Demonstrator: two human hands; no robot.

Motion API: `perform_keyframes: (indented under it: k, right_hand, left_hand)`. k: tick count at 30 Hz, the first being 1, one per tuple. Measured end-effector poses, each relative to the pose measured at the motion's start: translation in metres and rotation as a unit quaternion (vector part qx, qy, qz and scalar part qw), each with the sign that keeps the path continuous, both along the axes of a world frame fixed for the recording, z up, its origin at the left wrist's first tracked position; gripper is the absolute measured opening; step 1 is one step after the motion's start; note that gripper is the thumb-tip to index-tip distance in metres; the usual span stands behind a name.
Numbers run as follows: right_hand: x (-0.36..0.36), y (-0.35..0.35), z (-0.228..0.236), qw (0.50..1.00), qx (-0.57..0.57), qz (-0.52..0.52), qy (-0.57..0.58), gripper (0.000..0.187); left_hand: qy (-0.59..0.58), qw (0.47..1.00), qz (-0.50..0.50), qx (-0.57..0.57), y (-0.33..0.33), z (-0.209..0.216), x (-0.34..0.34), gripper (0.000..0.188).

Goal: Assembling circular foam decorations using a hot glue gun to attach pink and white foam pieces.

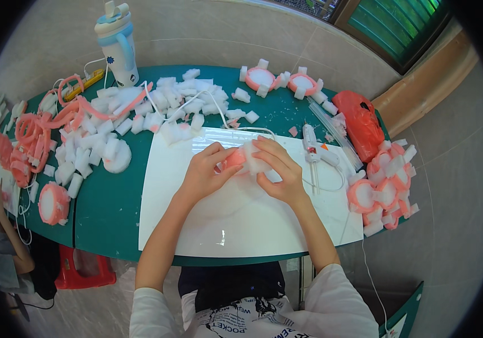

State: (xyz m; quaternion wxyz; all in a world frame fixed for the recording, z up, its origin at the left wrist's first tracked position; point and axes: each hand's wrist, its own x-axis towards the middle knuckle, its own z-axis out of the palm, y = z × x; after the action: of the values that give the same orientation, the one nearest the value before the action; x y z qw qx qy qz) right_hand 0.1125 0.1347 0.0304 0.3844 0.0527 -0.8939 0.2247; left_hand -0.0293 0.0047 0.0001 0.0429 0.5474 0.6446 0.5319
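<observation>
Alignment is likely governing this step: above the white board [196, 236], your left hand [203, 173] is pinching the pink foam piece [234, 159] while your right hand [284, 177] is gripping the white foam piece [256, 161] against it. Ideally, you are pressing evenly, your fingertips resting clear of the meeting faces.

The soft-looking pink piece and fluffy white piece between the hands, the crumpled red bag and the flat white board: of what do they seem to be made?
Pink piece and fluffy white piece: probably soft foam, matte; surfaces look fuzzy.
Crumpled red bag: likely thin plastic film, slightly shiny, creased.
Flat white board: smooth, glossy, reflecting light; plastic or coated panel, unclear which.
</observation>
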Motion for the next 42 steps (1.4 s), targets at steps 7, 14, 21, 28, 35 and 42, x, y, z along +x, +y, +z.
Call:
perform_keyframes:
  k: [7, 14, 21, 28, 35, 42]
  right_hand:
    - [0.002, 0.007, 0.008, 0.993, -0.094, 0.063, -0.023, 0.031]
    - [-0.005, 0.014, 0.0, 0.99, -0.127, 0.057, -0.017, 0.022]
    - [0.0, 0.007, 0.01, 0.976, -0.204, 0.003, -0.073, 0.033]
    - [0.001, 0.015, 0.0, 0.98, -0.188, 0.008, -0.064, 0.045]
    - [0.003, 0.011, 0.005, 0.975, -0.206, 0.014, -0.078, 0.046]
    - [0.004, 0.008, 0.005, 0.976, -0.201, 0.017, -0.081, 0.046]
  left_hand:
    - [-0.005, 1.0, -0.01, -0.021, -0.003, 0.001, 0.0, 0.03]
    - [-0.001, 1.0, -0.002, -0.02, 0.0, 0.001, 0.001, 0.031]
    - [0.027, 1.0, 0.006, -0.001, 0.003, -0.001, 0.001, 0.031]
    - [0.033, 0.999, 0.007, -0.002, 0.004, 0.003, 0.003, 0.032]
    - [0.015, 0.999, 0.036, -0.013, 0.004, 0.007, 0.013, 0.047]
    - [0.041, 0.998, 0.035, -0.034, 0.004, 0.013, 0.02, 0.058]
